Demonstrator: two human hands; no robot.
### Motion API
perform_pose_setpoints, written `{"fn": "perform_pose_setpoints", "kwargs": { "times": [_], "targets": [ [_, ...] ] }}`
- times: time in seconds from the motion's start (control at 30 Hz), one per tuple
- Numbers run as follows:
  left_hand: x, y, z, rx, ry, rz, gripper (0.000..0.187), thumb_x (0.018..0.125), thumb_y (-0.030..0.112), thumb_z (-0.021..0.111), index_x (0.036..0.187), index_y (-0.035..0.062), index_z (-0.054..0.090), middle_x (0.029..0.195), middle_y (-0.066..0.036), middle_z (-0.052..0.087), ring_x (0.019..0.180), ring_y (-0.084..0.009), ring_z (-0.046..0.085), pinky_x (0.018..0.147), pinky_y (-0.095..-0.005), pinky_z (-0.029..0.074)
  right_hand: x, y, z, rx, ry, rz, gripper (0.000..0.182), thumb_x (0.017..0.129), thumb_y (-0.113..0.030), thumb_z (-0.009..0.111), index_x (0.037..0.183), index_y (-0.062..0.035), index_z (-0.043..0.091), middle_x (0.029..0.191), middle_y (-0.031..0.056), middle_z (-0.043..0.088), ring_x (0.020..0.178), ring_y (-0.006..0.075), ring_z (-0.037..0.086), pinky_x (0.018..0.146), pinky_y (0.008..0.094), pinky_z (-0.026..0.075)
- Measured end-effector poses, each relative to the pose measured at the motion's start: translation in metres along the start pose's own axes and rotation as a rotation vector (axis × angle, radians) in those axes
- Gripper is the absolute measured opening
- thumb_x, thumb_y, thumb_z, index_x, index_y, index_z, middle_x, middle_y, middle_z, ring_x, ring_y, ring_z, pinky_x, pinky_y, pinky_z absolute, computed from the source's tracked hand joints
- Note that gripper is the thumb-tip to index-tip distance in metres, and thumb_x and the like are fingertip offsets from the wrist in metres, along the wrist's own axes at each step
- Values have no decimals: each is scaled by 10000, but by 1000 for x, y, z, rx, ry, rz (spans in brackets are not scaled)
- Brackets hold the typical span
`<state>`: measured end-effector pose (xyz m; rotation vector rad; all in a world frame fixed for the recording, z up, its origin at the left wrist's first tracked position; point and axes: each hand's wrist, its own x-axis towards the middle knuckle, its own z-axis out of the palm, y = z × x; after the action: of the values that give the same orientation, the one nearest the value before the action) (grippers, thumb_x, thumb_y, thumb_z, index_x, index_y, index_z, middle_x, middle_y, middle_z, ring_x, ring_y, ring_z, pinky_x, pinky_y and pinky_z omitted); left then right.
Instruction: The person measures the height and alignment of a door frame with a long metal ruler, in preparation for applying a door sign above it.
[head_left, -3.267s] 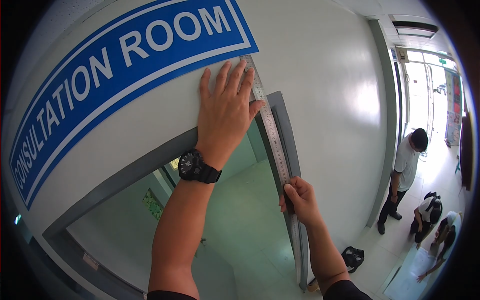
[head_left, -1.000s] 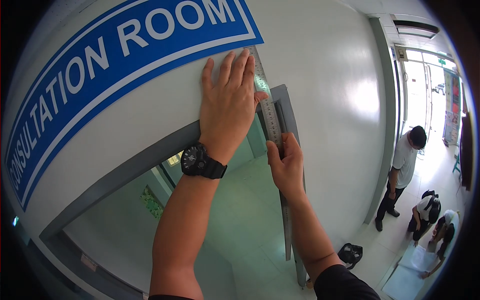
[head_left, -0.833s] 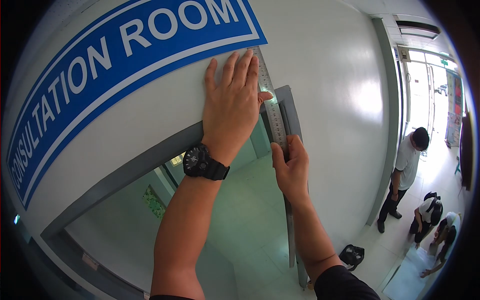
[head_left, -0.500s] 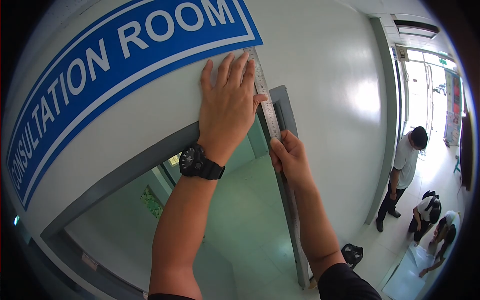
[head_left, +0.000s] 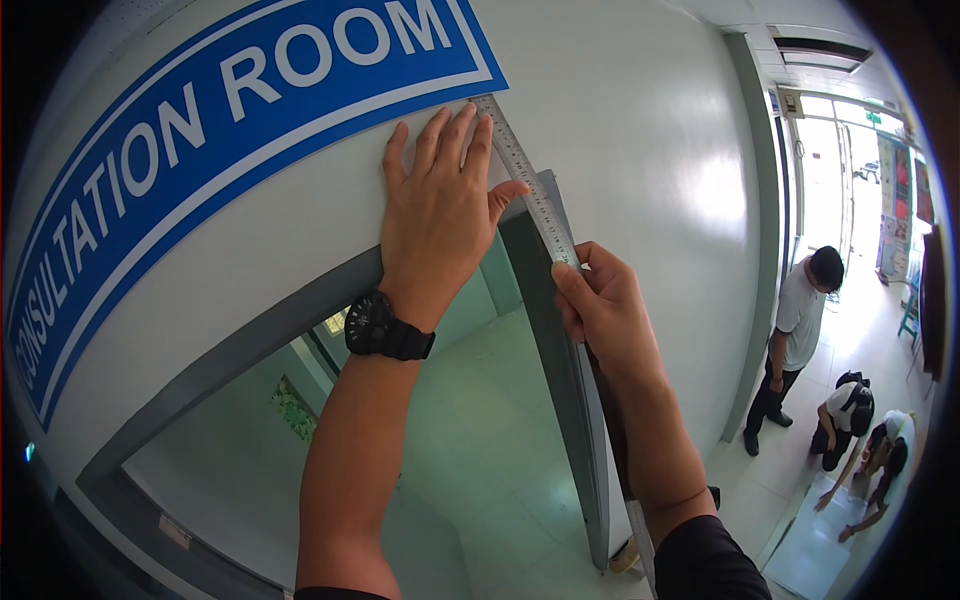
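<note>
A long metal ruler (head_left: 527, 185) slants down the wall from the lower right corner of the blue CONSULTATION ROOM sign (head_left: 330, 99). My left hand (head_left: 440, 205), with a black watch on its wrist, lies flat on the wall just under the sign. Its fingers are spread, and the thumb reaches over to the ruler's edge. Lower down, my right hand (head_left: 605, 300) pinches the ruler between thumb and fingers beside the door frame. My right forearm hides part of the ruler below; a lower stretch shows again near the bottom of the view.
A grey door frame (head_left: 250, 325) surrounds an opening into a green-lit room. Down the hallway at right, one person (head_left: 800, 325) stands, and two others crouch over a large white sheet (head_left: 815, 545) on the floor. A bright doorway lies beyond them.
My right hand has shifted right, and the ruler's lower part has swung right with it. My left hand stays flat on the wall under the sign. The view has shifted slightly.
</note>
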<state>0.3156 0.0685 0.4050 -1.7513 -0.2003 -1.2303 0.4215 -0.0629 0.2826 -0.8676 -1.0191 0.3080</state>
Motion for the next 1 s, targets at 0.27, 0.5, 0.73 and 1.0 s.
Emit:
{"fn": "perform_pose_setpoints", "kwargs": {
  "times": [0.27, 0.5, 0.73, 1.0],
  "targets": [
    [4, 1, -3, -48, 28, -6, 581, 1019, 497, 547, 1436, 92, 576, 1450, -77, 579, 1397, -252, 467, 1185, -543, 264, -1, -21, -10, -47, 50, -52, 231, 1038, -228, 609, 1000, -1, 597, 635, -28, 526, 508, 31, 441, 468, 223, 345],
    [20, -23, -10, -33, 57, -99, 562, 924, 224, 761, 1444, 169, 555, 1341, -67, 534, 1295, -267, 496, 1100, -533, 327, 19, 23, 0, 99, -111, 36, 211, 1063, -235, 586, 1018, -30, 571, 646, -24, 521, 506, 53, 445, 470, 223, 342],
    [45, -59, -14, 216, 225, 25, 640, 855, 334, 836, 1429, 267, 562, 1315, -17, 568, 1326, -226, 489, 1139, -594, 255, 29, 48, 1, 192, -151, -41, 247, 1093, -294, 539, 969, -81, 539, 636, -20, 517, 485, 52, 423, 458, 217, 325],
    [52, -62, -9, 270, 293, 201, 573, 863, 259, 820, 1379, 246, 571, 1223, 23, 607, 1274, -195, 524, 1133, -588, 249, 20, 34, -7, 211, -158, -65, 271, 1100, -291, 526, 949, -67, 536, 632, -14, 522, 486, 49, 414, 468, 219, 330]
  ]
}}
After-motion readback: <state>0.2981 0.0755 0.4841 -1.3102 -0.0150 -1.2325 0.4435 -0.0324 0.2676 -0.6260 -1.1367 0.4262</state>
